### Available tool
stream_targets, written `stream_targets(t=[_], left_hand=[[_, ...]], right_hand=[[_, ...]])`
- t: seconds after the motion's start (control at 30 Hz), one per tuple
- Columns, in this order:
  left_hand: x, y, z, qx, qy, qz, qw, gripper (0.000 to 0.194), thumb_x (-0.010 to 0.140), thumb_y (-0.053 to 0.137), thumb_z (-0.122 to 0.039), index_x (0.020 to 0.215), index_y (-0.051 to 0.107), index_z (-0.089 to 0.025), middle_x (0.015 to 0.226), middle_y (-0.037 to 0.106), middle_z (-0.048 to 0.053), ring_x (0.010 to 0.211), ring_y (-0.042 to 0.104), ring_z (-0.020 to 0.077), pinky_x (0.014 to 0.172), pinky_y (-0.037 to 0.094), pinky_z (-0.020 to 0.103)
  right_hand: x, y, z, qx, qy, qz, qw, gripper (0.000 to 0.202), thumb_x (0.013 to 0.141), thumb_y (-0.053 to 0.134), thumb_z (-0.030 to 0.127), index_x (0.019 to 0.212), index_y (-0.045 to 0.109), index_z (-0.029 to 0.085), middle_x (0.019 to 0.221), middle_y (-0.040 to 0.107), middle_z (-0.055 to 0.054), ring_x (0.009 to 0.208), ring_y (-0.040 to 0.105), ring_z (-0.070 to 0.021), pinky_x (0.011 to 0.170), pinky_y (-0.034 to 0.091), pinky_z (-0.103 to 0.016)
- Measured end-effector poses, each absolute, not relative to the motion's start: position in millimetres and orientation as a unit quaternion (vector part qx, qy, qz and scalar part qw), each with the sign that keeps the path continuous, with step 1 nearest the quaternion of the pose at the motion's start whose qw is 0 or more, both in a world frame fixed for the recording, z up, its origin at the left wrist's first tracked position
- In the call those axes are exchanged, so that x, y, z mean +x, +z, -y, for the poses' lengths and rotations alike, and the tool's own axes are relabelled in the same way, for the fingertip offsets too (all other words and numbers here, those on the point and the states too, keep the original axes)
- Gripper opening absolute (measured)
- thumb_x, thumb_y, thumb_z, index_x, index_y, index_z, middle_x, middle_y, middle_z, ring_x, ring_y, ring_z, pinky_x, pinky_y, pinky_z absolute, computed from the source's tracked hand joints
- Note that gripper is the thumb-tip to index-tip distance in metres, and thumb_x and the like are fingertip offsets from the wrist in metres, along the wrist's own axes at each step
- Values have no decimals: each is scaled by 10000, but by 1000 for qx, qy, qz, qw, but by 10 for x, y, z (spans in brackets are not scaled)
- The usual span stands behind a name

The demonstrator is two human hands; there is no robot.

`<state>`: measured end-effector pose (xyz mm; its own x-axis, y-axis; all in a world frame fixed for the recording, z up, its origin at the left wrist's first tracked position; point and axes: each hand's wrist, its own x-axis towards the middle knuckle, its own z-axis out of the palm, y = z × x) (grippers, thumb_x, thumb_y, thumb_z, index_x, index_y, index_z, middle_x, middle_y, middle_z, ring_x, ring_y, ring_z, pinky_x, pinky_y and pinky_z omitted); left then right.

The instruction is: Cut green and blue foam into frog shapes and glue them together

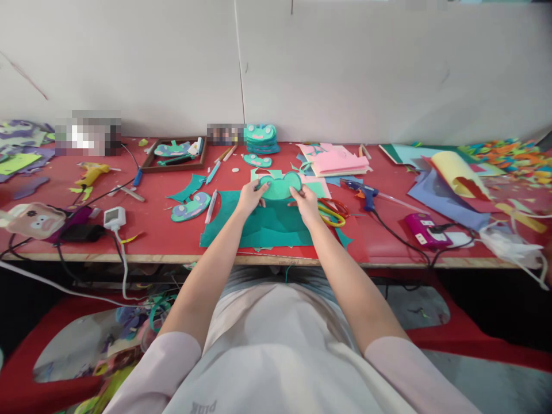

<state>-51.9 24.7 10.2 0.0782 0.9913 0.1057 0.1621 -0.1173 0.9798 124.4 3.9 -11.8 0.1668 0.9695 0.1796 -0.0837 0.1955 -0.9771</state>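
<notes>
A light green felt frog-head shape (279, 187) with a darker green edge is held level between my two hands. My left hand (251, 195) pinches its left end, and my right hand (305, 201) pinches the right end. Beneath it lies a dark green felt sheet (267, 227) with an uneven front edge. To the left are a frog face with purple eyes (190, 207), a green felt scrap (190, 187) and a white pen (211, 207). Scissors with yellow handles (332, 217) lie beside my right hand, partly over red-handled ones.
Stacked frog faces (261, 138) stand by the wall, near a wooden tray (175, 167) of tools. Pink felt sheets (336, 161) lie at the back. A blue glue gun (366, 194) and purple power strip (422, 230) are at right; a yellow glue gun (91, 173) is at left. Cables cross the table's front edge.
</notes>
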Motion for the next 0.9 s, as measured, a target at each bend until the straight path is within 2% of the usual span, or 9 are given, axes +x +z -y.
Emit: stream_targets(t=[0.1,0.27,0.33,0.43,0.53,0.67,0.73,0.9], left_hand=[[-502,104,-246,559,457,-487,491,292,789,656,-377,962,576,-156,598,583,-33,476,619,121,438,416,195],[-502,77,-267,558,437,-470,526,278,783,658,-402,850,592,-141,618,647,19,568,664,143,502,471,209],[-508,61,-280,561,451,-466,515,277,787,649,-405,870,598,-146,633,658,14,570,667,140,504,475,207],[-515,55,-288,562,454,-464,512,256,796,639,-382,883,600,-145,629,659,8,562,666,133,490,464,193],[-513,64,-282,563,452,-460,516,245,795,643,-371,864,596,-141,614,655,8,553,663,131,479,452,188],[-507,71,-277,563,451,-462,515,273,784,655,-397,871,598,-144,626,661,11,563,669,135,495,463,196],[-508,73,-278,562,450,-466,515,266,790,652,-391,873,596,-145,615,655,5,565,669,130,492,459,187],[-519,77,-277,562,450,-467,513,231,811,635,-363,875,593,-144,589,646,-2,563,670,127,492,464,181]], right_hand=[[1259,-133,-45,-467,429,461,620,399,621,698,555,743,538,210,595,449,63,595,509,-107,503,522,-232],[1261,-129,-54,-471,433,443,629,432,602,702,588,731,529,214,628,481,43,631,524,-126,517,518,-250],[1275,-121,-73,-459,450,416,643,464,639,636,651,774,548,216,681,541,14,670,555,-147,526,521,-267],[1321,-114,-121,-440,495,367,654,609,708,431,766,946,573,224,849,641,-45,771,614,-191,538,528,-305],[1359,-115,-154,-440,507,357,649,699,720,339,799,1052,564,226,951,668,-72,820,636,-209,552,534,-326],[1343,-104,-134,-446,507,359,644,691,729,357,776,1051,568,202,976,663,-91,815,638,-201,549,531,-312],[1318,-101,-111,-446,500,354,653,635,720,432,738,1015,574,194,969,654,-86,791,630,-190,544,532,-306],[1286,-133,-93,-472,445,382,658,448,638,660,585,856,578,202,773,587,-18,732,581,-170,559,544,-311]])
